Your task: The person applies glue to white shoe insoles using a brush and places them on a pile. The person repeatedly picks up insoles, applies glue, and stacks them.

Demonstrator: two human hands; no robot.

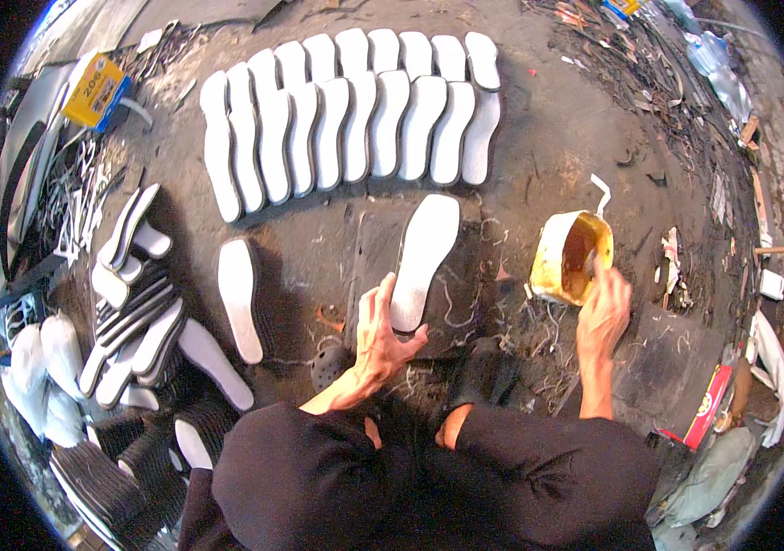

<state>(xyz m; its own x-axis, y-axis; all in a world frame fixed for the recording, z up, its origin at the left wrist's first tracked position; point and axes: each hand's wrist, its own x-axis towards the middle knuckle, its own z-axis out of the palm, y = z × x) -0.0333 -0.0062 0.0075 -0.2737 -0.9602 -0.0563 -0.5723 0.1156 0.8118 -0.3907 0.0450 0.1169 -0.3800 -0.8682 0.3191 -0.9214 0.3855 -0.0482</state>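
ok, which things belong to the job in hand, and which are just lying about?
Likely the job:
white foot-shaped sole piece, at the left hand
stained yellow container, at the right hand
rows of similar white pieces

Probably just lying about:
yellow-and-blue printed box
long red box
translucent crumpled plastic

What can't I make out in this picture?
All in the head view:
1. What, if anything, the right hand grips in the yellow tub: its fingers cover it.
2. The underside of the white sole at the left hand: it faces down.
3. How many soles make up the jumbled pile at left: they overlap.
4. The whole yellow and blue thing at the top: the picture's edge cuts it.
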